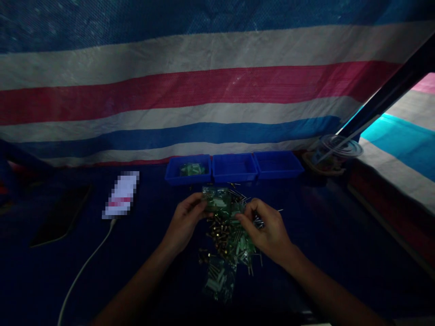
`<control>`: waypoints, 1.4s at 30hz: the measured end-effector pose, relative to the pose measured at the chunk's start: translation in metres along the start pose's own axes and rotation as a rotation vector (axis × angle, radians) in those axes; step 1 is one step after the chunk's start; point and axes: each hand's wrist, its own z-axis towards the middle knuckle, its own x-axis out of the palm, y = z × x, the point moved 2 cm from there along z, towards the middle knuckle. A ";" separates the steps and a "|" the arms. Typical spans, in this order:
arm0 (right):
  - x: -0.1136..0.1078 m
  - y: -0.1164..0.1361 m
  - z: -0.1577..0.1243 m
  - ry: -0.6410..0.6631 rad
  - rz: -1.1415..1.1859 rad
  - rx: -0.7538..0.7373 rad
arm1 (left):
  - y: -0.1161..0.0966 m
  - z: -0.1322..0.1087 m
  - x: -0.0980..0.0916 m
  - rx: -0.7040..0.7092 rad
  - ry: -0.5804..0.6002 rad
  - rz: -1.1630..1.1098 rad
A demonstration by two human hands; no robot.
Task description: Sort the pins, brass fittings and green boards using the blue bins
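A heap of small clear packets with green contents, loose brass screws and thin nails [229, 237] lies on the dark blue table in front of me. My left hand [185, 221] pinches the edge of one clear green packet [215, 199] held just above the heap. My right hand [267, 228] is curled over the right side of the heap, fingertips pressed together on small pieces I cannot name. Another packet [219, 278] lies at the near end of the heap.
Three blue trays stand in a row at the back: the left one [188, 171] holds green packets, the middle [234, 166] and right [277, 164] look bare. A phone with a white cable [121, 194], a dark flat slab [61, 215] and a coil of clear tubing [335, 151] lie around. A striped tarp hangs behind.
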 end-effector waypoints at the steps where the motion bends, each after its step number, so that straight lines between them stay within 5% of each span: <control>1: 0.001 0.000 -0.001 0.027 0.009 0.014 | 0.001 0.000 0.000 0.013 0.000 0.019; 7: 0.012 0.006 -0.009 0.167 0.034 0.050 | 0.007 -0.003 0.004 0.096 0.081 0.190; 15: 0.020 0.007 -0.008 0.260 0.552 0.460 | -0.003 -0.022 0.016 0.708 0.254 0.670; 20: 0.021 0.012 -0.009 0.267 0.655 0.523 | 0.001 -0.027 0.017 0.854 0.405 0.907; 25: 0.014 0.006 -0.008 0.068 0.420 0.457 | -0.010 -0.028 0.017 0.788 0.376 0.968; 30: 0.002 0.005 -0.007 -0.094 0.107 0.061 | -0.003 -0.020 0.014 0.324 0.373 0.546; 34: 0.005 0.013 -0.010 0.052 -0.115 -0.303 | 0.008 -0.013 0.013 0.023 0.340 0.156; 38: 0.005 0.015 -0.006 0.140 -0.200 -0.216 | 0.008 -0.011 0.010 0.055 0.214 0.264; 42: 0.007 0.013 -0.004 0.088 0.020 0.144 | 0.006 -0.016 0.010 0.374 0.047 0.577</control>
